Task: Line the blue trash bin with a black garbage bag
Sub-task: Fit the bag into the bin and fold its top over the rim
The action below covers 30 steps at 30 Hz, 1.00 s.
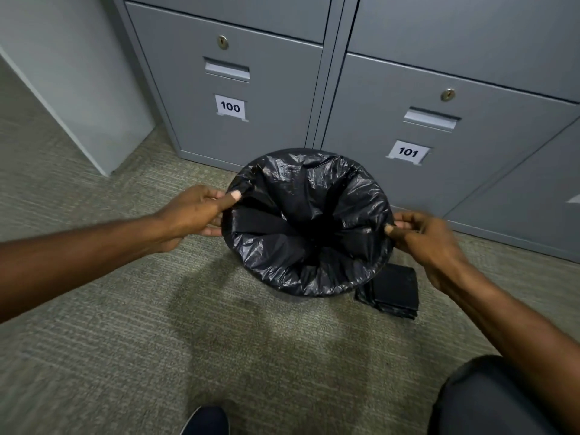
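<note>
Both arms extend forward. Left hand and right hand each pinch the garbage bag edge at opposite sides, thumbs on top.

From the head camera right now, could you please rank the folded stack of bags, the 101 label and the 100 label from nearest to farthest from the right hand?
Measured from the right hand:
1. Folded stack of bags, on the carpet just below the hand, beside the bin.
2. 101 label, on the locker door above the hand.
3. 100 label, on the left locker, across the bin.
</note>
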{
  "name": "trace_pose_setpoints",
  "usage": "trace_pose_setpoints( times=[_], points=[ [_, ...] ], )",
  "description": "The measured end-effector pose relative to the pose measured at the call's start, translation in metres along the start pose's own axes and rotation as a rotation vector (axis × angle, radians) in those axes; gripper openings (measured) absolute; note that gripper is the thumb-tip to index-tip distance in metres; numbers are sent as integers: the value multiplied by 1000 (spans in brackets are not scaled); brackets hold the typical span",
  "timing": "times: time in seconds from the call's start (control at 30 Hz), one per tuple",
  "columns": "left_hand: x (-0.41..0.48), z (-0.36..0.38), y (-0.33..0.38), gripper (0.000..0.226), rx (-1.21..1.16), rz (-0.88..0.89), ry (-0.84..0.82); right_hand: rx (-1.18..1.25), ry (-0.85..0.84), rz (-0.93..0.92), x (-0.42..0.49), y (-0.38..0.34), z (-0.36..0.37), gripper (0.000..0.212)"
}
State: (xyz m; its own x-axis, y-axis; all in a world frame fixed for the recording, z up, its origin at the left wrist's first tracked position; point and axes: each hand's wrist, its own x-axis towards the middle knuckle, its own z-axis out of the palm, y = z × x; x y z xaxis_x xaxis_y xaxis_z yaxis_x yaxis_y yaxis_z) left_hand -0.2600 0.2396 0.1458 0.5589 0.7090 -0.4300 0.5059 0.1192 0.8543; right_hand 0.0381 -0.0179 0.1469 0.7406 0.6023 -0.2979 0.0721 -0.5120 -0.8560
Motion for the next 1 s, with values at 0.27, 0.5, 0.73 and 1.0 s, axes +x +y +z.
trace_pose_setpoints(
  times=[0.27, 0.5, 0.73, 1.0],
  points=[
    [-2, -4, -2, 21, -172, -113, -51, 123, -84, 95, 4, -6, 9, 18],
    [-2, -8, 5, 36, -105, -130, 6, 214, -121, 128, -1, -3, 7, 14],
    [-22, 3, 19, 33, -214, -140, 22, 188, -75, 168, -8, -10, 9, 22],
    [-22, -15, 33, 15, -168, -146, 83, 300, -59, 166, -6, -44, 20, 38]
  ],
)
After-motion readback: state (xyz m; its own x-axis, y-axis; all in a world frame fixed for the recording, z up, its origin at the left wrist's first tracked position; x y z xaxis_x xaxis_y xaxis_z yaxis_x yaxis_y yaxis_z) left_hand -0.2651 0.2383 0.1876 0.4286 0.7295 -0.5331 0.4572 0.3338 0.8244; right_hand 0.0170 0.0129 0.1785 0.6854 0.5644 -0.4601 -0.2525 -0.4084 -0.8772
